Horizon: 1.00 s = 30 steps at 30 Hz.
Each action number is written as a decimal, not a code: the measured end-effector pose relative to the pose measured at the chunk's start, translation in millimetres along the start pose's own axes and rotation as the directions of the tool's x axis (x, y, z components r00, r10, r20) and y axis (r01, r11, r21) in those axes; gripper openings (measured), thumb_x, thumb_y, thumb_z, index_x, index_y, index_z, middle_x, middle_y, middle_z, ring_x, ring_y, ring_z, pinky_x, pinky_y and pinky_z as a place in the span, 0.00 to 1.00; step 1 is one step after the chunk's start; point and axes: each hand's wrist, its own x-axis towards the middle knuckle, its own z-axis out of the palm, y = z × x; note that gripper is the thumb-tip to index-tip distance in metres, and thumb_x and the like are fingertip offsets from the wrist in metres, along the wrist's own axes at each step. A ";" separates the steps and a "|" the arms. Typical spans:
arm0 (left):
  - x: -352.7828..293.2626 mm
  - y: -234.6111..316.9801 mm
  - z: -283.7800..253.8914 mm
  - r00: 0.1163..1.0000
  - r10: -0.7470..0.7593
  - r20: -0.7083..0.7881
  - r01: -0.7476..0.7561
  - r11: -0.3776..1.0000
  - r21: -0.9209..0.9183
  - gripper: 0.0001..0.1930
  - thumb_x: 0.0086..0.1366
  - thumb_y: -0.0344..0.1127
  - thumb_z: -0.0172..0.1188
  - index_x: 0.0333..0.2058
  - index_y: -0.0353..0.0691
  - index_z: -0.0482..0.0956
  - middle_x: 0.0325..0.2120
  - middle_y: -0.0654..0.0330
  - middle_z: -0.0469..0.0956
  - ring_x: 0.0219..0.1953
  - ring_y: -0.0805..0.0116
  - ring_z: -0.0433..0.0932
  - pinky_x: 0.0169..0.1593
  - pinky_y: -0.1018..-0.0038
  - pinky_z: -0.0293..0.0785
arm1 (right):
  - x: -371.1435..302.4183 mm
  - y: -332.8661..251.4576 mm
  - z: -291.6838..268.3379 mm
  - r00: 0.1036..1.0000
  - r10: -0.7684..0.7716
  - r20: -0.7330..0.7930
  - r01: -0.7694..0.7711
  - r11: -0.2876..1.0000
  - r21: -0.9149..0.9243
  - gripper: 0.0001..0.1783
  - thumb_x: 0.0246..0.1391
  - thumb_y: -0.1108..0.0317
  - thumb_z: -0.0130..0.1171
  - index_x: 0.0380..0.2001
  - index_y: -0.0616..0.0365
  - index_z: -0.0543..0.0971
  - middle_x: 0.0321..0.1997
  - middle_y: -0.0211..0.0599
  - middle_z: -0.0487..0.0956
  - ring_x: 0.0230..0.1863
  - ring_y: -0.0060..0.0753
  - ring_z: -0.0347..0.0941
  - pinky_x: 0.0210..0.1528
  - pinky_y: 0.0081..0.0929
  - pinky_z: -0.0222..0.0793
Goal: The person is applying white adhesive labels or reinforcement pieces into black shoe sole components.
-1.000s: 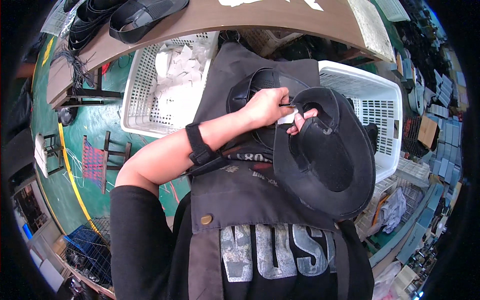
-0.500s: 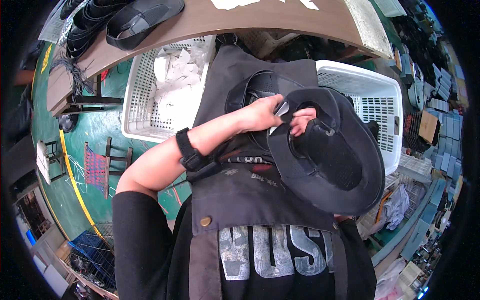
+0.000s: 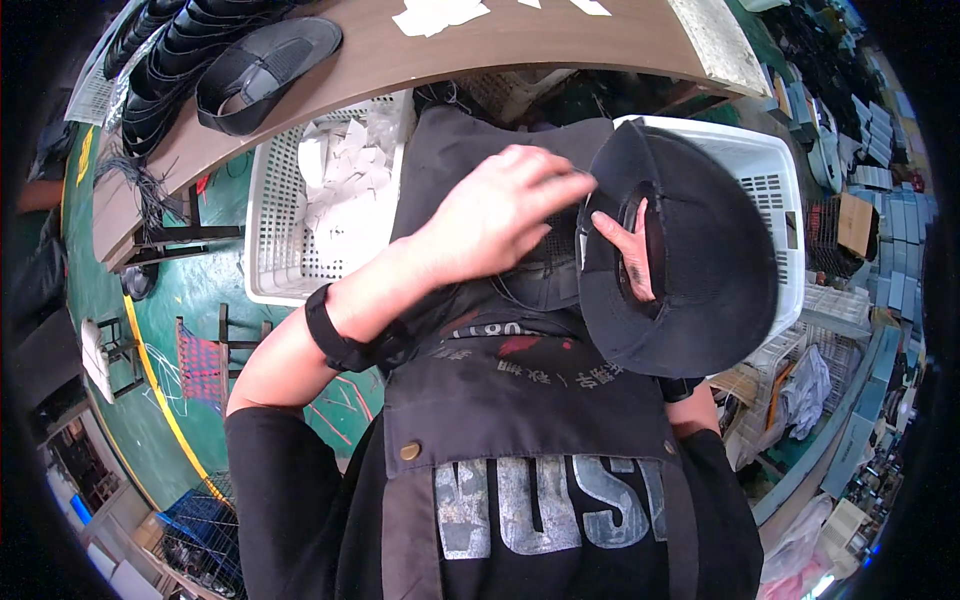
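Note:
A broad black sandal (image 3: pixel 715 240) is held up in front of my right side, its smooth dark face showing. My right hand (image 3: pixel 632 250) supports it from behind; a thumb and part of a finger show through its slot-like opening, and the other fingers are hidden. My left hand (image 3: pixel 510 210), a little blurred, is raised beside the sandal's left edge with fingers bent and apart. Nothing shows in it. Its index fingertip is close to the edge; whether it touches, I cannot tell. Dark material lies on my apron (image 3: pixel 500 400) under the left hand.
A white basket (image 3: pixel 270 285) with paper scraps stands at left; another white basket (image 3: pixel 790 190) is behind the sandal. Across the far side runs a brown table (image 3: pixel 560 40) bearing a black sandal (image 3: pixel 265 75), a row of black pieces and paper bits. A stool (image 3: pixel 200 360) stands at left.
The sandal has turned and moved up, hiding the footbed side seen earlier. My left hand has lifted off its strap area; the small shiny piece at its fingers no longer shows there.

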 end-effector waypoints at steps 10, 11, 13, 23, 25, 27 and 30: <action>17.9 -28.8 -58.1 0.924 0.377 0.062 -0.374 0.859 0.348 0.13 0.49 0.30 0.55 0.36 0.38 0.77 0.39 0.59 0.76 0.51 0.60 0.73 0.47 0.71 0.77 | 10.8 26.4 -36.3 0.962 -0.120 -0.244 0.020 0.927 -0.376 0.21 0.56 0.71 0.56 0.52 0.65 0.70 0.48 0.38 0.76 0.49 0.31 0.71 0.49 0.28 0.69; 14.9 -40.9 -80.8 0.946 0.318 0.058 -0.309 0.840 0.447 0.13 0.49 0.30 0.55 0.36 0.39 0.77 0.39 0.59 0.76 0.50 0.61 0.73 0.47 0.70 0.77 | 9.9 22.2 -36.1 0.965 -0.157 -0.208 0.048 0.891 -0.452 0.21 0.56 0.71 0.56 0.52 0.65 0.70 0.48 0.38 0.76 0.49 0.31 0.71 0.49 0.28 0.69; -1.0 -76.8 -124.4 0.986 0.160 -0.041 -0.104 0.793 0.601 0.14 0.48 0.31 0.56 0.36 0.38 0.78 0.37 0.59 0.77 0.49 0.61 0.74 0.48 0.70 0.76 | 2.6 0.0 -24.1 0.977 -0.206 -0.052 0.139 0.805 -0.577 0.22 0.53 0.74 0.59 0.52 0.63 0.71 0.51 0.36 0.75 0.49 0.28 0.70 0.48 0.23 0.68; -124.4 -179.1 -248.6 0.766 -0.642 0.026 0.193 0.268 0.944 0.16 0.52 0.27 0.52 0.40 0.42 0.80 0.36 0.56 0.78 0.47 0.58 0.73 0.48 0.68 0.71 | -9.6 11.2 -37.7 0.965 -0.250 -0.079 0.020 0.371 -0.928 0.17 0.46 0.65 0.67 0.37 0.56 0.72 0.27 0.32 0.75 0.28 0.29 0.71 0.34 0.27 0.68; -116.7 -164.0 -220.2 0.933 -0.353 -0.072 0.220 0.399 0.890 0.16 0.54 0.28 0.55 0.43 0.42 0.80 0.35 0.56 0.79 0.45 0.58 0.75 0.47 0.67 0.72 | -4.9 12.2 -53.7 0.976 -0.214 -0.045 0.049 0.415 -0.909 0.16 0.47 0.66 0.67 0.35 0.58 0.71 0.27 0.32 0.74 0.28 0.26 0.70 0.34 0.25 0.67; -93.6 -133.4 -171.0 0.928 -0.341 -0.148 0.347 0.651 0.675 0.16 0.56 0.29 0.57 0.44 0.40 0.79 0.34 0.56 0.80 0.43 0.59 0.77 0.45 0.68 0.73 | -3.3 2.1 -57.1 0.993 -0.107 -0.050 0.045 0.732 -0.680 0.11 0.53 0.68 0.62 0.30 0.58 0.69 0.29 0.24 0.72 0.30 0.13 0.65 0.35 0.17 0.64; -69.0 -70.5 -75.5 0.754 -0.653 0.068 0.652 0.757 0.046 0.22 0.60 0.41 0.63 0.51 0.38 0.75 0.35 0.54 0.81 0.33 0.68 0.80 0.40 0.72 0.75 | -10.9 -29.2 -38.1 0.998 -0.057 -0.032 0.036 0.890 -0.454 0.09 0.55 0.70 0.60 0.30 0.56 0.69 0.30 0.24 0.72 0.34 0.12 0.65 0.39 0.13 0.63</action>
